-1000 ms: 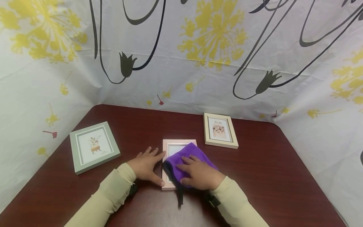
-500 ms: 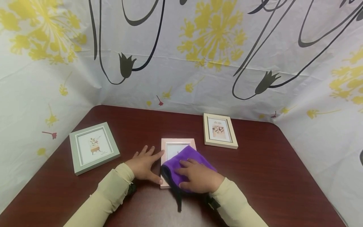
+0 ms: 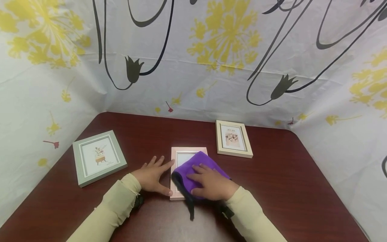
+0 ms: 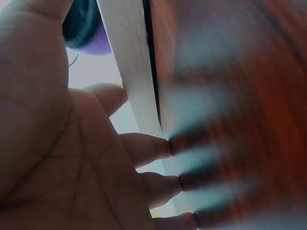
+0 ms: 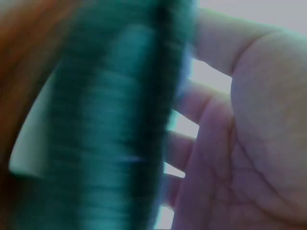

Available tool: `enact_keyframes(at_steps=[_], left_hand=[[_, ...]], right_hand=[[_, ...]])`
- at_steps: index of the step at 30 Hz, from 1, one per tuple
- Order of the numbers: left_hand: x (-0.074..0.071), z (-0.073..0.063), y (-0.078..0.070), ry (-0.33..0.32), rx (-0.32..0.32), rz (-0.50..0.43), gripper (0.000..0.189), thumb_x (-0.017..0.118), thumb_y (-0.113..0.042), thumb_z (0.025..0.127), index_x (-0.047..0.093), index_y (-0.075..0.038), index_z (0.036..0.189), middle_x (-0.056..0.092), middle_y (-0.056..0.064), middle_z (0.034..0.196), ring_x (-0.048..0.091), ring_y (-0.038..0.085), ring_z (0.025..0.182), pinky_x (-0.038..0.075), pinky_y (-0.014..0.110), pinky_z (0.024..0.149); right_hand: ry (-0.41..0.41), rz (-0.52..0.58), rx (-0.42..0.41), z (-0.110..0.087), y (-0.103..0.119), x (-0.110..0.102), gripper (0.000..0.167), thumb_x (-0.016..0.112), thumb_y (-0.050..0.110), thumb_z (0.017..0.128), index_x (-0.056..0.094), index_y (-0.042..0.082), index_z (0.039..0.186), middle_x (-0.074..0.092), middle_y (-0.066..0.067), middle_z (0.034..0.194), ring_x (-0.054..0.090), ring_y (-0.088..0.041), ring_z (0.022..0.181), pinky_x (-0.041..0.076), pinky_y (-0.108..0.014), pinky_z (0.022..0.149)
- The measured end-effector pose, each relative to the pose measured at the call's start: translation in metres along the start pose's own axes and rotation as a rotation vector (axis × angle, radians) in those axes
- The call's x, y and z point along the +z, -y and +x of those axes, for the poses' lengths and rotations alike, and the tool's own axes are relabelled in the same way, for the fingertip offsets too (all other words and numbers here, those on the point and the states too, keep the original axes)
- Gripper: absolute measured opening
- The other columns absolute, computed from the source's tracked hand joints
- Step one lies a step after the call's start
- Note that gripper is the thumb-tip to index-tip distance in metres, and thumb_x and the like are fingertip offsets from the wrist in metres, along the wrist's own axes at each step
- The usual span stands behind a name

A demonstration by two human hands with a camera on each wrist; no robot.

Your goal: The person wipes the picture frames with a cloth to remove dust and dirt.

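A pink picture frame (image 3: 182, 157) lies flat on the dark red-brown table (image 3: 169, 131). My left hand (image 3: 152, 176) is spread at its left side, index fingertip and thumb tip at the edge; the left wrist view has those fingers along the frame's side (image 4: 132, 57). A folded purple cloth (image 3: 188, 169) with a dark edge and hanging strap covers much of the frame's right part. On top of the cloth rests my right hand (image 3: 213, 185), palm down with fingers extended and apart. In the right wrist view the blurred dark edge of the cloth (image 5: 110, 124) hides the fingertips.
A green picture frame (image 3: 99, 156) with a potted-plant print lies at the left. Toward the back right is a cream picture frame (image 3: 233, 138) with a flower print. White patterned sheeting (image 3: 169, 80) closes off the back and both sides of the table.
My right hand and the cloth slide slightly toward me, then away again over the pink frame. My left hand stays at the frame's side.
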State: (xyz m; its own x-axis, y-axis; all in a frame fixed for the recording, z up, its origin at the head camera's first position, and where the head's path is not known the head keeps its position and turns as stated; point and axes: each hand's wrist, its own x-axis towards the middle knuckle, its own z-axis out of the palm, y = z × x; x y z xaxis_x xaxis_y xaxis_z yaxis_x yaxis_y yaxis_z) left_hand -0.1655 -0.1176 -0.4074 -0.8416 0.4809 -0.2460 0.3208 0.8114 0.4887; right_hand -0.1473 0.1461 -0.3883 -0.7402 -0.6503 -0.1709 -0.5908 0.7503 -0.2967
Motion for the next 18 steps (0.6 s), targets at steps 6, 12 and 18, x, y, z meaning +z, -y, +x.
enact_keyframes(at_steps=[6,12,18], left_hand=[[0.002,0.001,0.001,0.006,-0.010,0.030,0.122,0.081,-0.066,0.067,0.020,-0.017,0.160,0.015,0.026,0.161,0.005,0.050,0.146,0.013,0.070,0.111],[0.003,0.002,0.002,0.007,-0.013,0.041,0.123,0.080,-0.067,0.067,0.019,-0.014,0.160,0.015,0.025,0.161,0.006,0.050,0.146,0.014,0.069,0.111],[0.002,0.002,0.002,0.000,-0.015,0.032,0.124,0.080,-0.068,0.066,0.019,-0.014,0.160,0.016,0.026,0.161,0.007,0.051,0.146,0.015,0.070,0.111]], right_hand=[[-0.094,-0.003,0.080,0.005,-0.012,0.005,0.058,0.060,0.038,0.095,0.052,0.011,0.146,0.028,-0.024,0.157,0.019,-0.048,0.145,0.024,-0.061,0.113],[-0.134,-0.009,0.126,0.007,-0.013,0.007,0.058,0.062,0.035,0.096,0.051,0.007,0.145,0.024,-0.028,0.157,0.014,-0.052,0.144,0.024,-0.061,0.113],[-0.093,-0.023,0.098,0.007,-0.002,0.007,0.057,0.059,0.035,0.098,0.050,0.006,0.146,0.027,-0.029,0.156,0.016,-0.055,0.142,0.024,-0.063,0.112]])
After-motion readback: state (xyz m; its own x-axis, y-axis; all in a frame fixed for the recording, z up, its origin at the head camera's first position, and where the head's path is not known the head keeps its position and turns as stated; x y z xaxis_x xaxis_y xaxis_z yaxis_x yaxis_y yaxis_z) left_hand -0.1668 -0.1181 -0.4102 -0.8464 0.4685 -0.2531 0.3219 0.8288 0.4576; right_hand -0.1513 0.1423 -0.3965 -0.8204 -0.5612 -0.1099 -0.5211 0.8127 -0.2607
